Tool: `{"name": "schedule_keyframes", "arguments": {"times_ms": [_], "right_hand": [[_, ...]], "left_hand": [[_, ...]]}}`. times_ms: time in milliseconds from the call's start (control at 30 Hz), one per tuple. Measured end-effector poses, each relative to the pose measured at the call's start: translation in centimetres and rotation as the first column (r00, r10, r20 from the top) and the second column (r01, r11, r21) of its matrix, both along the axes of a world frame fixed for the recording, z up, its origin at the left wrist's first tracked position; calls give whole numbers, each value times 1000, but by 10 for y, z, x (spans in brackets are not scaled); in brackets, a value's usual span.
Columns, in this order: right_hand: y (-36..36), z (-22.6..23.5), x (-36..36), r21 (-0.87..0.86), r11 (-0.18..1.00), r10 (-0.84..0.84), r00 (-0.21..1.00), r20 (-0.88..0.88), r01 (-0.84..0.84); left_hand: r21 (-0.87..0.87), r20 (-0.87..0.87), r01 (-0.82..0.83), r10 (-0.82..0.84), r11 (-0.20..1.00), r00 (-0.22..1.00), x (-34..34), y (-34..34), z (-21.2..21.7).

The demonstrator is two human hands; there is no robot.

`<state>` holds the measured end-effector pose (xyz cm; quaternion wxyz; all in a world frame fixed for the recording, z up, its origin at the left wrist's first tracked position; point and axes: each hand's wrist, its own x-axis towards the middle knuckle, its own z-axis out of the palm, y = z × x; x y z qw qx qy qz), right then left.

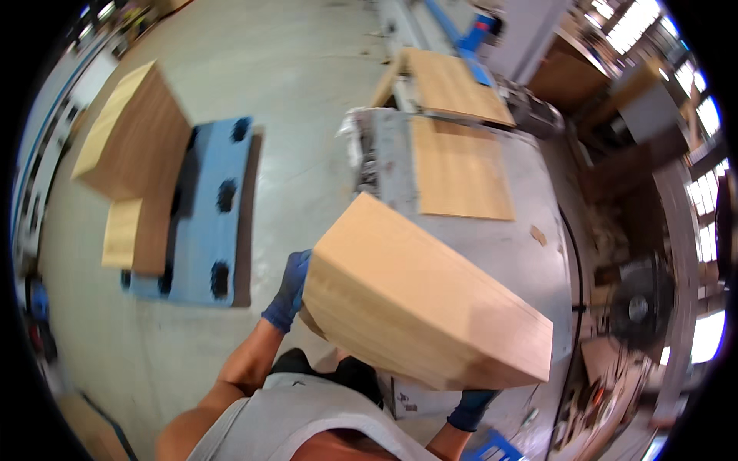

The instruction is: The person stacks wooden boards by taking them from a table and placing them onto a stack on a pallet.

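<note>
A thick, light-wood stack of boards (430,288) is held up in front of my body, tilted, its right end lower in view. My left hand (290,290), in a blue glove, grips the stack's left end, with some fingers hidden behind it. Under the lower right end is my right hand (473,409), also gloved in blue and mostly covered by the wood. Just beyond the stack, a flat wooden panel (463,169) lies on a grey metal worktable (538,269). Farther back, another wooden panel (457,88) rests at the table's far end.
To the left, a blue pallet (211,211) on the floor carries tall stacks of wooden boards (142,138). A black fan (638,307) stands right of the table, near wood offcuts (607,399) and a dark cable (578,307). A blue plastic crate (496,447) sits near my right arm.
</note>
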<state>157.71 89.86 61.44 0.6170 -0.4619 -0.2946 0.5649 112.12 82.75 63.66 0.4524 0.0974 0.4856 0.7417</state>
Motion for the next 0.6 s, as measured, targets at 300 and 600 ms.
{"name": "schedule_keyframes", "arguments": {"times_ms": [300,600], "right_hand": [[-80,-20,-172,-228,642,715,679,-165,-732],[-269,-104,-360,-373,128,949,223,-224,-919]], "left_hand": [[-403,-761,-285,-145,870,632,-41,-310,-83],[-618,-285,-516,443,594,850,-52,-613,-114]]}}
